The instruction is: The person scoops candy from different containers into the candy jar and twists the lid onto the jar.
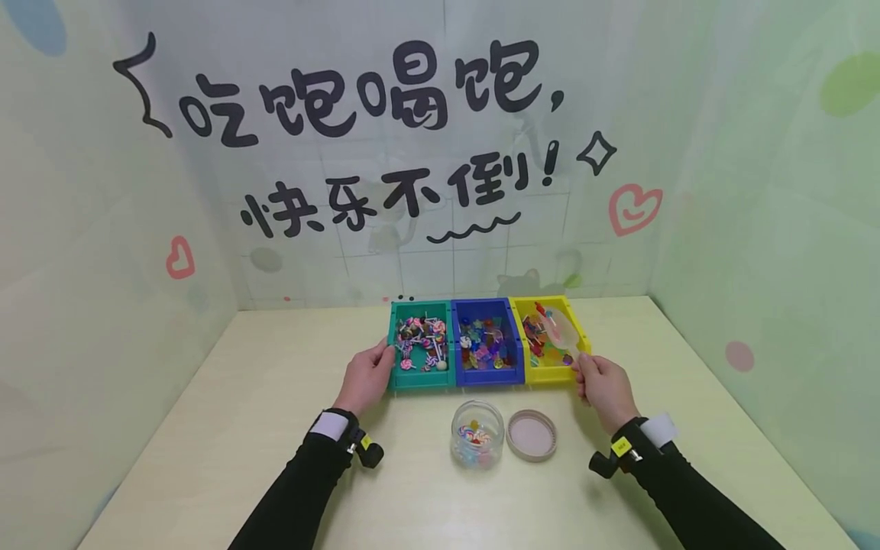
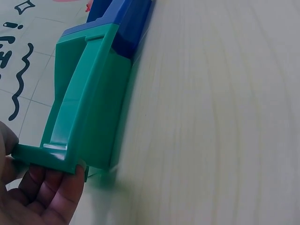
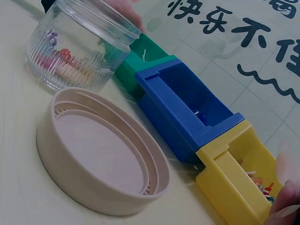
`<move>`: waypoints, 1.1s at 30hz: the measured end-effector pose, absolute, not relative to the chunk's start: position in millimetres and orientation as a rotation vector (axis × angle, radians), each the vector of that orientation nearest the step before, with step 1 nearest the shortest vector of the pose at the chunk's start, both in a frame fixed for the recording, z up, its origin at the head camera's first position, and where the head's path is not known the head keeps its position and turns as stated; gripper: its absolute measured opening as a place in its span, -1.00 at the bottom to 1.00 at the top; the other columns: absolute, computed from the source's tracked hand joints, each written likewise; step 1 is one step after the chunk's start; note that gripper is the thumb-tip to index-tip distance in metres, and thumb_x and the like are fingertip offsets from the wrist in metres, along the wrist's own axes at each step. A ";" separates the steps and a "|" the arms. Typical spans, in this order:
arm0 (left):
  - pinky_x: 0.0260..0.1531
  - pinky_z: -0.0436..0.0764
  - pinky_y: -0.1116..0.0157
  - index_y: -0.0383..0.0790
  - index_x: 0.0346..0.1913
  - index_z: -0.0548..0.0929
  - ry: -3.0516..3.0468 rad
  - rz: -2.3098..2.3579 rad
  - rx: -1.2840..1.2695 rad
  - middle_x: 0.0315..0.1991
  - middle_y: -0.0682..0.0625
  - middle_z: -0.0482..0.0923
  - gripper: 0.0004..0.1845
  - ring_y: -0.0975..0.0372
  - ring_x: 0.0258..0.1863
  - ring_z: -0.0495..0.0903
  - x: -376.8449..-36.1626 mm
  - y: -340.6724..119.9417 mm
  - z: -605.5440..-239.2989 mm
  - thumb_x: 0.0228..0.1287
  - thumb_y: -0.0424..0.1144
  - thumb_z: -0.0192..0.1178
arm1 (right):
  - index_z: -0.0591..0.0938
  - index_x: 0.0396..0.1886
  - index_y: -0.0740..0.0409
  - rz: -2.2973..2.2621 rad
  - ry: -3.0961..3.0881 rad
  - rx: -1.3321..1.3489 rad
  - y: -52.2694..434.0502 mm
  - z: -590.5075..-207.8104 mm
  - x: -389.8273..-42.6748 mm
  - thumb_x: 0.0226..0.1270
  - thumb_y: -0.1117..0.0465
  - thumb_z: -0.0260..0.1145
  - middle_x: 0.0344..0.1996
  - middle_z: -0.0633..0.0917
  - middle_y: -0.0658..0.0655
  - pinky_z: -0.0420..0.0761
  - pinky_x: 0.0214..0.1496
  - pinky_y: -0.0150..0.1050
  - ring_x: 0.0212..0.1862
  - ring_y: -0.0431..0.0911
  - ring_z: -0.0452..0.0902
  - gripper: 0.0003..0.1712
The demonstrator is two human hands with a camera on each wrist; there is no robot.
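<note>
Pale wood-grain table [image 1: 275, 428] fills the head view, boxed in by light green walls; the back wall carries black brush characters and pink hearts. A row of three joined bins sits toward the far edge, long axis running left to right, open tops up: green bin [image 1: 421, 345], blue bin [image 1: 486, 344], yellow bin [image 1: 550, 340], all holding small coloured sweets. A clear scoop [image 1: 560, 328] lies in the yellow bin. Left hand [image 1: 367, 378] grips the green bin's outer end; right hand [image 1: 605, 386] grips the yellow bin's outer end. Nearer the person stand a glass jar [image 1: 477, 434], open, and just right of it a beige lid [image 1: 531, 435], inner side up. Left wrist view: fingers [image 2: 56, 187] curl under the green bin's rim, thumb above, pinching it. Right wrist view: jar, lid and bins close together; only blurred fingertips [image 3: 286, 197] at the yellow bin's end.
</note>
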State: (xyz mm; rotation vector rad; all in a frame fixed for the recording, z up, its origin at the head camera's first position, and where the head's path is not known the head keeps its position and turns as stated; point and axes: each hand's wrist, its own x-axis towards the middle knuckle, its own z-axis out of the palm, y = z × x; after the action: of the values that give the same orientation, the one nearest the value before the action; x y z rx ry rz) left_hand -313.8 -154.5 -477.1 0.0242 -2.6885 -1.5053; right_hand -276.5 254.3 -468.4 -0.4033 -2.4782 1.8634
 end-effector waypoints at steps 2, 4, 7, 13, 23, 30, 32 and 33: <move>0.37 0.60 0.01 -0.14 0.68 0.35 -2.687 -1.503 0.022 0.53 -0.18 0.55 -0.40 -0.08 0.64 0.40 -314.1 -154.6 -477.8 0.79 0.04 -0.03 | 0.58 0.14 0.38 1.864 -2.466 -0.393 255.2 -469.2 -275.9 0.87 -0.06 -0.05 -0.35 0.55 -0.02 0.57 -0.39 -0.35 -0.35 -0.18 0.48 -0.44; 0.38 0.60 -0.01 -0.14 0.68 0.35 -2.684 -1.505 0.017 0.52 -0.19 0.55 -0.41 -0.08 0.64 0.40 -314.2 -154.7 -478.6 0.79 0.03 -0.03 | 0.58 0.12 0.38 1.861 -2.461 -0.387 256.2 -469.8 -275.9 0.86 -0.06 -0.05 -0.36 0.55 -0.03 0.57 -0.41 -0.36 -0.36 -0.19 0.48 -0.45; 0.56 0.53 -0.10 -0.14 0.68 0.35 -2.677 -1.507 0.011 0.51 -0.20 0.58 -0.40 -0.09 0.64 0.41 -313.9 -154.9 -480.4 0.79 0.03 -0.03 | 0.57 0.10 0.37 1.850 -2.462 -0.393 257.6 -470.6 -275.7 0.86 -0.07 -0.04 -0.37 0.55 -0.03 0.56 -0.42 -0.36 -0.38 -0.20 0.48 -0.45; 0.20 0.71 0.04 -0.27 0.67 0.39 -2.665 -1.432 0.028 0.12 -0.26 0.71 -0.34 -0.08 0.20 0.66 -311.7 -156.8 -483.5 0.77 0.07 0.02 | 0.57 0.09 0.35 1.849 -2.479 -0.384 261.9 -469.2 -272.8 0.86 -0.10 -0.04 -0.38 0.54 -0.02 0.53 -0.44 -0.35 -0.39 -0.19 0.46 -0.45; -0.31 0.45 0.31 -0.19 0.36 0.52 -2.505 -1.518 0.014 -0.20 -0.04 0.44 -0.42 0.11 -0.21 0.47 -293.4 -155.2 -465.2 0.60 0.17 0.29 | 0.56 0.09 0.35 1.802 -2.482 -0.288 272.6 -446.8 -264.5 0.84 -0.16 -0.01 -0.44 0.48 -0.04 0.40 -0.49 -0.36 -0.45 -0.18 0.37 -0.40; -0.24 0.51 0.35 -0.18 0.24 0.61 -2.569 -1.580 -0.151 -0.17 -0.04 0.50 -0.51 0.12 -0.14 0.49 -271.8 -144.2 -456.2 0.56 0.13 0.34 | 0.59 -0.05 0.23 1.787 -2.483 -0.226 284.3 -430.2 -258.3 0.82 -0.19 0.02 -0.46 0.46 -0.07 0.40 -0.50 -0.35 -0.46 -0.17 0.38 -0.44; -0.17 0.55 0.34 -0.16 0.25 0.62 -2.579 -1.589 -0.221 -0.12 -0.05 0.55 -0.52 0.15 -0.10 0.53 -266.5 -140.5 -455.5 0.55 0.11 0.36 | 0.60 -0.10 0.18 1.791 -2.478 -0.208 286.8 -425.5 -255.6 0.81 -0.19 0.04 -0.48 0.47 -0.08 0.40 -0.50 -0.35 -0.46 -0.18 0.38 -0.46; -0.11 0.58 0.33 -0.16 0.27 0.62 -2.585 -1.598 -0.260 -0.07 -0.08 0.58 -0.52 0.15 -0.07 0.55 -263.8 -138.7 -455.2 0.55 0.08 0.37 | 0.60 -0.13 0.16 1.794 -2.477 -0.198 287.8 -423.1 -254.0 0.81 -0.19 0.04 -0.48 0.47 -0.09 0.40 -0.50 -0.35 -0.47 -0.18 0.37 -0.47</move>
State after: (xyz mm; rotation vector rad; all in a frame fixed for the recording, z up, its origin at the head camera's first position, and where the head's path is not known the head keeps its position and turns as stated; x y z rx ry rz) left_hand -263.8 -138.7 -455.2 -0.2596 -2.5854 -1.5979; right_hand -254.0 287.8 -423.1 -0.1984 -2.4773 1.7942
